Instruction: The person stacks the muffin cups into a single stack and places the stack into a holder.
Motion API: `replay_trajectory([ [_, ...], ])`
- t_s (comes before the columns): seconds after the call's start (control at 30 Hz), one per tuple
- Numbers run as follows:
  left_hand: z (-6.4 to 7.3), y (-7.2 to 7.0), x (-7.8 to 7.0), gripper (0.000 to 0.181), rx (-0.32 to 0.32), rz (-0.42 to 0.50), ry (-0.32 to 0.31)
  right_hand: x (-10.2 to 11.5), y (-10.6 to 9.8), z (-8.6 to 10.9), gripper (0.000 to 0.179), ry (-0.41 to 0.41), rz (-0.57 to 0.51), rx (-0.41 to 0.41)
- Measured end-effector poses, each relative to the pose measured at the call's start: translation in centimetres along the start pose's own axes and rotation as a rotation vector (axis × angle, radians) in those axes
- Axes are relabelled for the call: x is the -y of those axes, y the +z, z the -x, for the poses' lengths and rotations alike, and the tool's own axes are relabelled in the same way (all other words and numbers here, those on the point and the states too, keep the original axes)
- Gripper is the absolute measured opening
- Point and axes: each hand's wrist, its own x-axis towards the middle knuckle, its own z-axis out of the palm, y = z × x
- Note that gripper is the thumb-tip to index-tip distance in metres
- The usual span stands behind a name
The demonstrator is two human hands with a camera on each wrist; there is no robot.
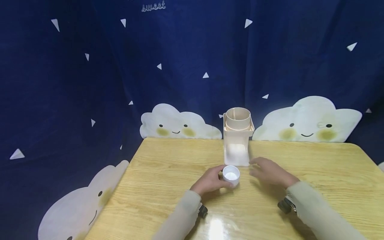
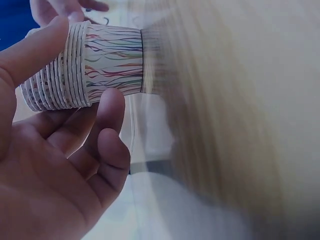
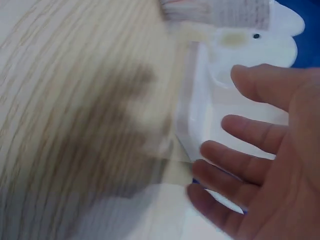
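Observation:
A stack of paper cups (image 1: 231, 175), mouths up, stands on the table close in front of a beige holder (image 1: 236, 146). My left hand (image 1: 211, 180) grips the stack from its left side. In the left wrist view the nested cups (image 2: 114, 60) show several white rims and wavy coloured lines; the thumb lies on one side, fingers on the other. My right hand (image 1: 271, 172) is to the right of the cups, slightly blurred, with nothing in it. Its fingers are spread and relaxed in the right wrist view, beside the holder's pale base (image 3: 192, 110).
The holder stands near the table's back edge, with a round beige tube (image 1: 238, 119) set in its top. Behind the wooden table (image 1: 168, 160) hangs a dark blue curtain (image 1: 186, 50) with white triangles and smiling clouds. Dark wrist cameras (image 1: 202, 211) sit under both wrists.

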Motion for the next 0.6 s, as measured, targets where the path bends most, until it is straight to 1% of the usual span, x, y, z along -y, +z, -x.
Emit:
replay_trajectory([
  [0.13, 0.9, -1.0, 0.4, 0.058, 0.005, -0.030, -0.001, 0.1, 1.1, -1.7, 0.035, -0.073, 0.141, -0.056],
  [0.23, 1.2, -1.4, 0.6, 0.060, 0.006, -0.039, 0.001, 0.2, 1.9, -3.0, 0.033, -0.114, 0.224, -0.083],
  [0.33, 1.2, -1.6, 0.7, 0.062, 0.003, -0.035, 0.004, 0.4, 2.9, -4.1, 0.033, -0.138, 0.254, -0.104],
  [0.5, 1.2, -1.7, 0.7, 0.060, 0.005, -0.028, 0.005, 0.2, 4.2, -5.6, 0.032, -0.112, 0.257, -0.121],
  [0.6, 1.3, -1.7, 0.8, 0.061, 0.004, -0.023, 0.005, -0.2, 4.7, -6.3, 0.028, -0.113, 0.283, -0.114],
])
